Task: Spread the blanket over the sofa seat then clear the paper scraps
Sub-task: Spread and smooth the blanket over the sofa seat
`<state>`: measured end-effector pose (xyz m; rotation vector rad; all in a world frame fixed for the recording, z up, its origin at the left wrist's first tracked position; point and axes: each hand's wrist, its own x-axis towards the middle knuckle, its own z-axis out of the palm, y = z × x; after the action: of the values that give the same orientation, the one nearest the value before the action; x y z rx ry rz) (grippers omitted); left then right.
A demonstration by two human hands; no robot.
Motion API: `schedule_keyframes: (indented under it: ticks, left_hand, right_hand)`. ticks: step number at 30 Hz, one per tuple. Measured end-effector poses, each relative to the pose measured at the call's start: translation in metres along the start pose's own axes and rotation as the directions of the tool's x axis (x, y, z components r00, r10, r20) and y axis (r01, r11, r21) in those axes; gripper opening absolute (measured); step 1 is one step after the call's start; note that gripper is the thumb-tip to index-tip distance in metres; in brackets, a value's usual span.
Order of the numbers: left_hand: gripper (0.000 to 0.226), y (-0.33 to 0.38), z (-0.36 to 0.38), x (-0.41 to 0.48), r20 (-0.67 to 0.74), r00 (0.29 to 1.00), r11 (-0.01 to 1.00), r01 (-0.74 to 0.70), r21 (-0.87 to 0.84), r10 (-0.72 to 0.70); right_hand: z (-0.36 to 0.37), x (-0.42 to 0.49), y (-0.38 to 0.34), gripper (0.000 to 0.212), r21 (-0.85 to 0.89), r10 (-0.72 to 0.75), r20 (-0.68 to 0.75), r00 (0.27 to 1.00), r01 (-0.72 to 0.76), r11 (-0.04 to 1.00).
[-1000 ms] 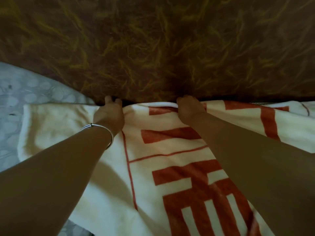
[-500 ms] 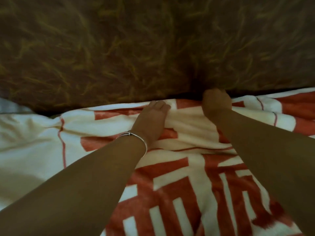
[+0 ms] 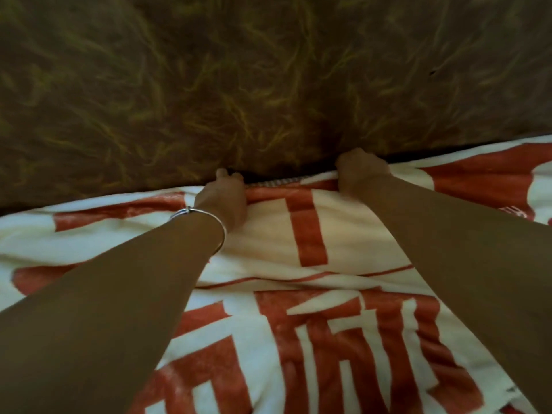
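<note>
The blanket (image 3: 304, 234) lay over the seat just below the sofa backrest (image 3: 268, 70), and its far edge ran along the foot of the backrest from the left side of the view to the right. I judged the spreading as nearly done: only the tucking and smoothing of this far edge seemed left. The second part was not yet begun, because no paper scraps were visible anywhere.

At the foot of the backrest, the left hand (image 3: 222, 198), with a thin silver bracelet (image 3: 209, 215) on the wrist, had its fingers bent down at the blanket edge. The tips were hidden in the dark gap, so I could not tell if they pinched the cloth or only pushed it. To the right of it, a narrow checked strip (image 3: 276, 182) stayed uncovered under the backrest. Further right, the right hand (image 3: 361, 168) was curled like a fist around the blanket edge, touching the backrest.

The blanket was cream with large red block shapes and thin red lines. It looked soft and fleecy, with loose folds between the arms.
</note>
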<state>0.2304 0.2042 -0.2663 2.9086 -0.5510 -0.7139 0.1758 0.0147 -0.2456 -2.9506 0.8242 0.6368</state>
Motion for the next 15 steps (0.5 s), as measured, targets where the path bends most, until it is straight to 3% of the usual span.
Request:
schedule_keyframes:
  ticks: [3, 7, 10, 12, 15]
  left_hand:
    - [0.031, -0.007, -0.006, 0.004, -0.128, 0.992, 0.996, 0.011, -0.083, -0.022]
    - [0.035, -0.009, 0.006, 0.0, -0.231, 0.973, 0.997, 0.005, -0.083, -0.024]
    - [0.038, -0.008, 0.016, -0.008, -0.279, 0.958, 0.985, -0.102, -0.141, 0.059]
    - [0.041, -0.012, 0.018, -0.012, -0.25, 0.957, 0.971, -0.185, -0.15, 0.144]
    - [0.054, -0.028, 0.023, -0.022, -0.134, 0.952, 0.958, -0.282, -0.051, 0.274]
  right_hand:
    - [-0.004, 0.007, 0.005, 0.032, 0.11, 0.009, -0.229, 0.973, 0.017, 0.994]
    - [0.018, 0.013, -0.002, 0.045, 0.21, -0.011, -0.026, 1.0, 0.017, 0.978]
    - [0.03, 0.013, -0.007, 0.043, 0.166, 0.039, -0.062, 0.997, -0.028, 0.986]
    - [0.03, 0.011, -0.011, 0.038, 0.12, 0.128, -0.081, 0.988, -0.118, 0.986]
    - [0.029, 0.0, -0.026, 0.04, 0.149, 0.198, 0.016, 0.98, -0.198, 0.969]
